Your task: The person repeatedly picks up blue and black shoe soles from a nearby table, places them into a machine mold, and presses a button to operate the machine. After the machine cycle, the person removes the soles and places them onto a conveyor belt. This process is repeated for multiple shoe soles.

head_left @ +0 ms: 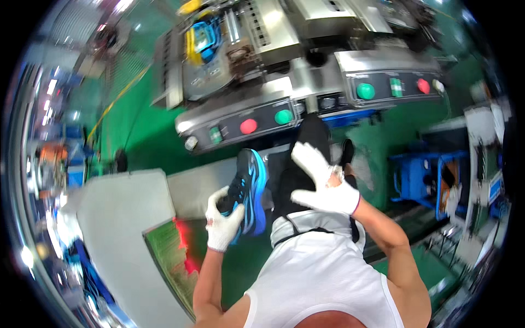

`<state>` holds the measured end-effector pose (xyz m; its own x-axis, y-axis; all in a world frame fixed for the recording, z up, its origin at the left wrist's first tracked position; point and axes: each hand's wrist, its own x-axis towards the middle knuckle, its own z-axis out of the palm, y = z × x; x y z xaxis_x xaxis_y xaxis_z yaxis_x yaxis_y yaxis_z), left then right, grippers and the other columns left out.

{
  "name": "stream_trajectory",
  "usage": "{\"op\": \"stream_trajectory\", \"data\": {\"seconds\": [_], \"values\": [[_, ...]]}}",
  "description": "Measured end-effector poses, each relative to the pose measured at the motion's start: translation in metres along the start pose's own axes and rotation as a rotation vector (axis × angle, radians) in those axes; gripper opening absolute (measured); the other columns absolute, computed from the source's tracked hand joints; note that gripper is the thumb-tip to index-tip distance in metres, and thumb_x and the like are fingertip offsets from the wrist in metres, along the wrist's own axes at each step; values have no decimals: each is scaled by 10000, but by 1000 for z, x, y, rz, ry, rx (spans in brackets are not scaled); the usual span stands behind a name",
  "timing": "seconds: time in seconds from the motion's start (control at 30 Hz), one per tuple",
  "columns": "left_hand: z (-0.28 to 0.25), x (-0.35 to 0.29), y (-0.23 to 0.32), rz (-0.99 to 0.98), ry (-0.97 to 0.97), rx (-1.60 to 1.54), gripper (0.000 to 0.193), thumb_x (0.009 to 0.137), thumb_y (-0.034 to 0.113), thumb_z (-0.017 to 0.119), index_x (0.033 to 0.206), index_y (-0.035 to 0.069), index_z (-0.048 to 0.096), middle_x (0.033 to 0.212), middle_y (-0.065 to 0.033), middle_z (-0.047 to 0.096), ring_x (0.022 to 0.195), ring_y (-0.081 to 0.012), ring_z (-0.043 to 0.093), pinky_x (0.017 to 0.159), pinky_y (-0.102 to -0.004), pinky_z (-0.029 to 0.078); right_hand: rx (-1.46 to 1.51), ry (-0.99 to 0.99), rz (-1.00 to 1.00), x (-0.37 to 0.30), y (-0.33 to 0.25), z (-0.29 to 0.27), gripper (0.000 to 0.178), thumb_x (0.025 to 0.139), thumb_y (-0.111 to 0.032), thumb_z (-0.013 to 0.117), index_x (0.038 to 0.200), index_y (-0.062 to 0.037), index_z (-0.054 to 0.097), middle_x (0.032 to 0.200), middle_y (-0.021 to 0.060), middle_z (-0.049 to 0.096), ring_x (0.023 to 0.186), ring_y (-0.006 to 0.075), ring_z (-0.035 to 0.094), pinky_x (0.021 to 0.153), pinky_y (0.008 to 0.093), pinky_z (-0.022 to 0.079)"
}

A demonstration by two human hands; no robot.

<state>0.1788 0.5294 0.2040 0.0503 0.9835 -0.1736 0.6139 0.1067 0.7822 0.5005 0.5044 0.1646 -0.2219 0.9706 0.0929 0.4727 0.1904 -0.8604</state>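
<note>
A black sneaker (252,191) with a bright blue sole hangs in my left hand (223,220), toe pointing away from me. That hand wears a white work glove, and its thumb and fingers close around the heel and collar. My right hand (327,183), gloved in white too, is raised over my lap with thumb and fingers spread. Nothing is in it. It stays apart from the sneaker.
Ahead stands a metal machine with two control panels (240,124) (391,87) bearing red and green buttons. A pale grey tabletop (123,229) lies at my left. A blue cart (418,177) stands to the right on the green floor.
</note>
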Motion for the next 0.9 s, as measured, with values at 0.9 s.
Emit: {"op": "stream_trajectory", "data": {"seconds": [0.9], "values": [[363,-57,257,1084,-1207,-198,711,904,64,812,1517,-18,462,1435,-225,597,1228,-324,698,1025,-416,576,-531,2093,805,-356,122,-384,949,873,-608,794,1510,50,546,1575,243,524,1456,379,467,1217,407,354]]}}
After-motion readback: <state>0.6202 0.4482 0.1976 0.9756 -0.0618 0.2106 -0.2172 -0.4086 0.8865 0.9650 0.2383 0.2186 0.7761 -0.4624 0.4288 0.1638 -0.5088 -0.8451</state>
